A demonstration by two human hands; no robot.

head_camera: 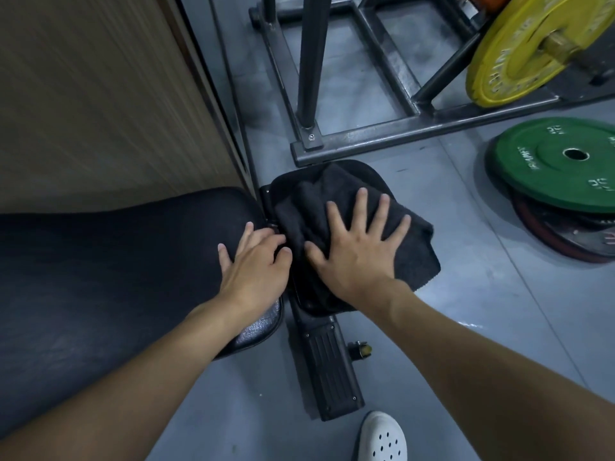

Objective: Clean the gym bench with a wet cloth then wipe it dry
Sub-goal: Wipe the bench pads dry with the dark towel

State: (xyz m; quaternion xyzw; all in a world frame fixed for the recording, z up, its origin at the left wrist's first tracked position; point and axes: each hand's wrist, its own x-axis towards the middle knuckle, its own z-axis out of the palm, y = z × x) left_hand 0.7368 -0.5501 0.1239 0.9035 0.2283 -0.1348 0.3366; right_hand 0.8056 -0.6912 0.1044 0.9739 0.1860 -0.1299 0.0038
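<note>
Pressed the right hand (359, 251) flat, palm down, on a black cloth (417, 257), fingers straight and spread wide, gripping nothing. Spread that cloth in rumpled folds over the small seat pad (367, 171) of the gym bench (166, 227), one corner hanging off the pad's right edge above the grey floor (466, 311). Laid the left hand (256, 264) on the end of the long backrest pad (116, 287), thumb out to the side, fingers bent down at the gap between the two pads, right at the cloth's left edge. Could not tell through the blur about that grip: pinching the cloth or merely touching it. Stood in a white perforated clog (382, 437) near the bench's black frame foot (329, 371). Just beyond the seat pad, a dark steel rack base (399, 128); on the rack, a yellow weight plate (519, 51). To the right on the floor, well apart from the bench, a green weight plate (559, 161) stacked on a dark red plate (559, 241). To the left, behind the backrest, a wood-grain panel (100, 94).
</note>
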